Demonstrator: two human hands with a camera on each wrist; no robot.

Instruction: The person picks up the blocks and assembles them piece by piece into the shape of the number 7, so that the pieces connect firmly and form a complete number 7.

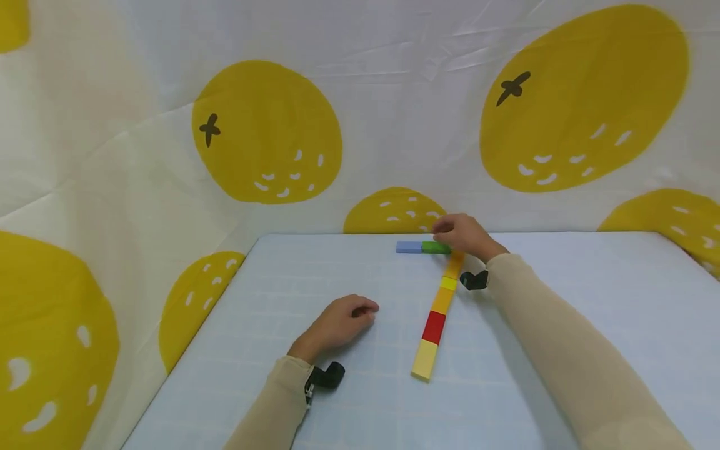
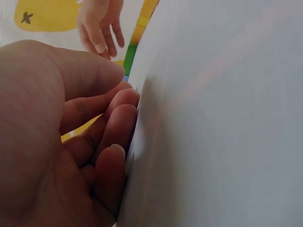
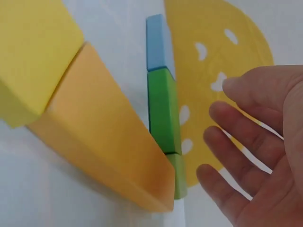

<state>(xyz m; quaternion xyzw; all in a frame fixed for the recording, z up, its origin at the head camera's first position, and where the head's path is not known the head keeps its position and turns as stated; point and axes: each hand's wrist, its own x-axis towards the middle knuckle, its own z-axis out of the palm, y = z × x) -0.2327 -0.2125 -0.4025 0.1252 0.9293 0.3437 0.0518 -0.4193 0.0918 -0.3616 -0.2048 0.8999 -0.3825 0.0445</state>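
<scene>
My right hand [image 1: 462, 235] hovers over the far end of a line of blocks, its fingers spread and bent with nothing between them. Beneath it, a blue block [image 1: 409, 247] and a green block [image 1: 435, 247] lie end to end; the right wrist view adds a light green block [image 3: 179, 177] beside the green one. From there a row runs toward me: an orange block [image 1: 454, 265], a yellow block [image 1: 448, 284], another orange block [image 1: 442, 300], a red block [image 1: 434, 327] and a pale yellow block [image 1: 424, 360]. Loosely curled, my left hand [image 1: 340, 320] rests on the table, holding nothing.
The blocks lie on a table [image 1: 315, 269] with a pale bluish-white cover. Behind and to the left hangs a white cloth [image 1: 394, 125] printed with large yellow fruit shapes. A dark wrist camera [image 1: 329, 376] sticks out beside the left sleeve, another camera [image 1: 474, 280] beside the right sleeve.
</scene>
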